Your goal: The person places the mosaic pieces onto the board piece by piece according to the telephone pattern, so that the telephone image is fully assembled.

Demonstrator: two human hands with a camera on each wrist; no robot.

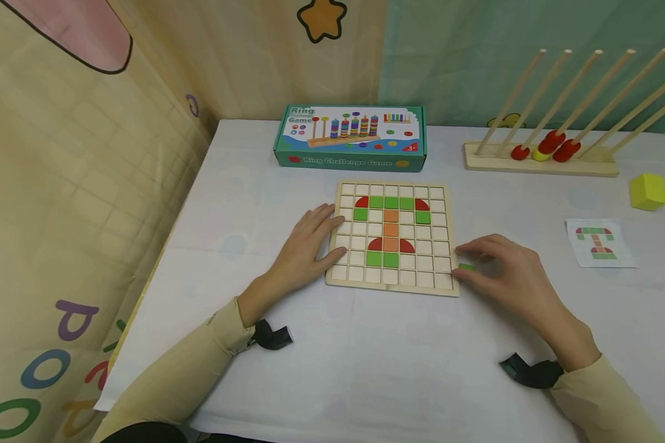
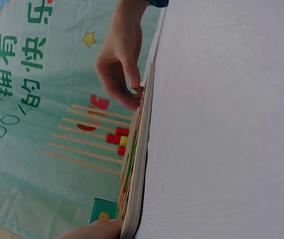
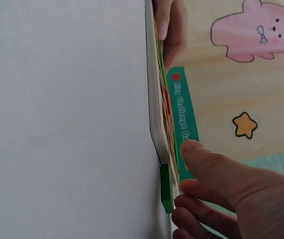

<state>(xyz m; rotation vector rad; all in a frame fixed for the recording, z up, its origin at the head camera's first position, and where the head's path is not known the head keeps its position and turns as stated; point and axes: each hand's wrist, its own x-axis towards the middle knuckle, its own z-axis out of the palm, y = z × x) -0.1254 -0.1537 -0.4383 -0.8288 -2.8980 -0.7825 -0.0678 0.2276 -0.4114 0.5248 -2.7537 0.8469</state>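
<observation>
A wooden grid board (image 1: pixel 438 264) lies on the white table. Red quarter-round, green square and orange square tiles (image 1: pixel 390 229) fill part of its cells in a mushroom-like pattern. My left hand (image 1: pixel 299 252) rests along the left rim, its thumb and fingertips touching it. At the right rim, my right hand (image 1: pixel 510 274) has thumb and fingertips against the board's edge. A loose green tile (image 3: pixel 166 188) lies beside that edge, in the gap between thumb and fingers; it does not look pinched. The left wrist view shows the board (image 2: pixel 137 174) edge-on between both hands.
A green "Ring Challenge Game" box (image 1: pixel 349 138) stands behind the board. Back right is a wooden peg stand (image 1: pixel 537 161) with red and yellow beads. A yellow cube (image 1: pixel 648 192) and a pattern card (image 1: pixel 601 243) lie at the right.
</observation>
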